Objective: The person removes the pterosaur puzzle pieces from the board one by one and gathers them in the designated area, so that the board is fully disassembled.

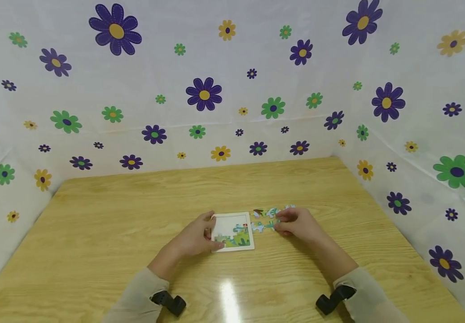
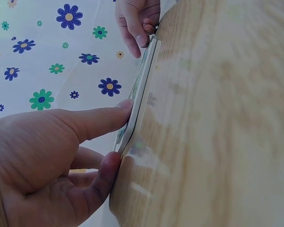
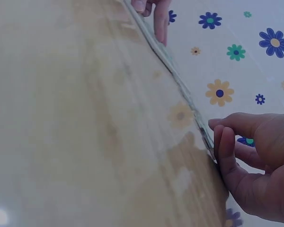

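Observation:
In the head view a square white puzzle tray (image 1: 232, 250) lies flat on the table, partly filled with green and blue jigsaw pieces (image 1: 240, 239). My left hand (image 1: 196, 234) grips its left side; the thumb rests on the lower left corner, the other fingers at the upper left. Several loose jigsaw pieces (image 1: 258, 227) lie right of the tray. Over them my right hand (image 1: 300, 225) pinches a puzzle piece (image 1: 270, 225) with thumb and fingertips, low at the tabletop. The hand hides part of that piece. Seen edge-on, the tray (image 2: 141, 94) is thin in the left wrist view.
A wooden table (image 1: 135, 202) carries everything. White cloth with flower prints (image 1: 232, 67) stands behind it and along both sides. Black wrist straps (image 1: 169, 303) sit on both forearms over pale sleeves. Light reflects off the table's front part.

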### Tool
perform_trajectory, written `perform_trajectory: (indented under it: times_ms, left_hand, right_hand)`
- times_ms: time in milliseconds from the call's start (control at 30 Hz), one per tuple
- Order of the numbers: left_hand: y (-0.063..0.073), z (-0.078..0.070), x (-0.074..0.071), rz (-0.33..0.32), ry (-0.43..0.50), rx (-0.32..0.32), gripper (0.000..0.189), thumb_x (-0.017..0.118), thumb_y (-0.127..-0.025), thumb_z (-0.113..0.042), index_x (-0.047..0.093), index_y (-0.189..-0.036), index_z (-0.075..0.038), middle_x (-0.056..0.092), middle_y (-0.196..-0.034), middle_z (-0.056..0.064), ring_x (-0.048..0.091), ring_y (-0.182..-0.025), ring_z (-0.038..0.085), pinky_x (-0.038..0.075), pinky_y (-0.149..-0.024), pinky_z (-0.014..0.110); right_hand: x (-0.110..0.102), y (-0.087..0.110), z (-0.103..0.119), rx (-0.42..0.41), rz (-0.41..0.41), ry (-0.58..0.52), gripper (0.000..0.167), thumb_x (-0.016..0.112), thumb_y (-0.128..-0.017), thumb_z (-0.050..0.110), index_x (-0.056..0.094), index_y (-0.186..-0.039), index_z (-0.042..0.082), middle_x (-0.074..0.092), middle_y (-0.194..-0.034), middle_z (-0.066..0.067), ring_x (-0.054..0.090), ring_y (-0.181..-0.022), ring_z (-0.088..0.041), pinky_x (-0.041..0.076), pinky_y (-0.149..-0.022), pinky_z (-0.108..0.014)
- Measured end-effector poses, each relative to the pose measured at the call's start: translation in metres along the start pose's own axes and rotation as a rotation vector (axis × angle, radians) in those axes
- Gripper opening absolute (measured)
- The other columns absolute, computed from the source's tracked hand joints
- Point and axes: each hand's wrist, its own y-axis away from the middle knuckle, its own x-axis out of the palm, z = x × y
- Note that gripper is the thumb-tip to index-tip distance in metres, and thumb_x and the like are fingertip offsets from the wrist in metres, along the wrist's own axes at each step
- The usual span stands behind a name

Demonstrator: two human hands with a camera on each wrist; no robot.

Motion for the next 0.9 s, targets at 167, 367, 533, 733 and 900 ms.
perform_trajectory:
  times_ms: [167,367,533,733,900]
  left_hand:
    - [-0.001,-0.001,-0.001,-0.002,-0.009,0.008,0.067,0.082,-0.085,-0.023,0.054,-0.141,0.003,0.02,-0.166,0.016,0.048,-0.075,0.014,0.039,-0.067,0.024]
    - [0.001,0.001,-0.002,0.008,0.002,0.027,0.068,0.081,-0.085,-0.022,0.053,-0.14,0.005,0.019,-0.166,0.018,0.048,-0.074,0.014,0.039,-0.064,0.024]
    - [-0.001,0.002,-0.001,0.005,-0.019,0.032,0.065,0.081,-0.086,-0.025,0.055,-0.139,0.004,0.02,-0.166,0.018,0.049,-0.072,0.012,0.04,-0.065,0.024]
    - [0.0,-0.001,-0.002,0.005,-0.033,0.038,0.073,0.081,-0.086,-0.025,0.048,-0.144,0.005,0.021,-0.165,0.019,0.049,-0.074,0.012,0.04,-0.066,0.024]
    - [0.002,-0.004,-0.003,0.001,-0.041,0.03,0.077,0.081,-0.086,-0.025,0.044,-0.147,0.005,0.021,-0.165,0.018,0.049,-0.075,0.012,0.04,-0.068,0.024]
  right_hand:
    - [0.0,-0.003,0.004,0.012,0.03,-0.003,0.038,0.074,-0.089,0.008,0.064,-0.123,-0.006,0.063,-0.095,-0.008,0.063,-0.075,-0.012,0.057,-0.068,-0.024]
    - [0.021,-0.006,0.02,-0.008,0.113,0.002,0.036,0.069,-0.094,0.012,0.064,-0.125,-0.005,0.066,-0.099,-0.014,0.069,-0.076,-0.014,0.059,-0.071,-0.028]
    - [0.043,-0.007,0.032,-0.028,0.211,-0.014,0.037,0.063,-0.098,0.013,0.061,-0.128,-0.009,0.067,-0.107,-0.018,0.071,-0.078,-0.014,0.059,-0.074,-0.029]
    - [0.059,-0.006,0.036,-0.028,0.267,-0.017,0.037,0.058,-0.101,0.009,0.058,-0.131,-0.012,0.065,-0.119,-0.022,0.073,-0.083,-0.018,0.059,-0.075,-0.03]
    - [0.064,-0.003,0.039,-0.031,0.246,0.026,0.034,0.058,-0.101,0.008,0.058,-0.128,-0.012,0.065,-0.11,-0.019,0.071,-0.08,-0.017,0.059,-0.072,-0.029]
